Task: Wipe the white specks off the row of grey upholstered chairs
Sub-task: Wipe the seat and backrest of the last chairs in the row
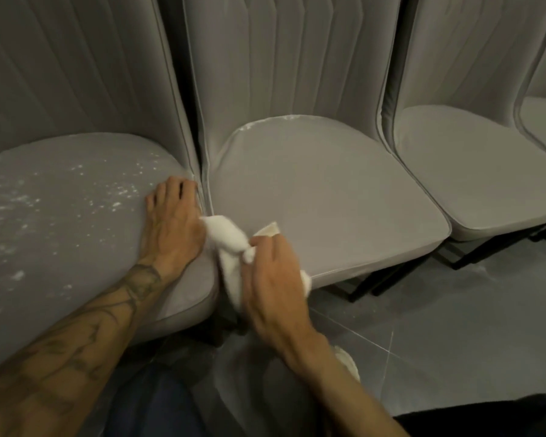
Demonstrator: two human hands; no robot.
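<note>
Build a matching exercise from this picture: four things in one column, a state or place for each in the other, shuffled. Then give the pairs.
Things
1. left grey upholstered chair seat
2. middle grey upholstered chair seat
3. crumpled white cloth
4. left hand

States
A. gripped by the right hand
B. resting on the edge of a seat
C. scattered with white specks
D. mostly clean, white residue only along the back edge

Pairs: 1-C, 2-D, 3-A, 4-B
</note>
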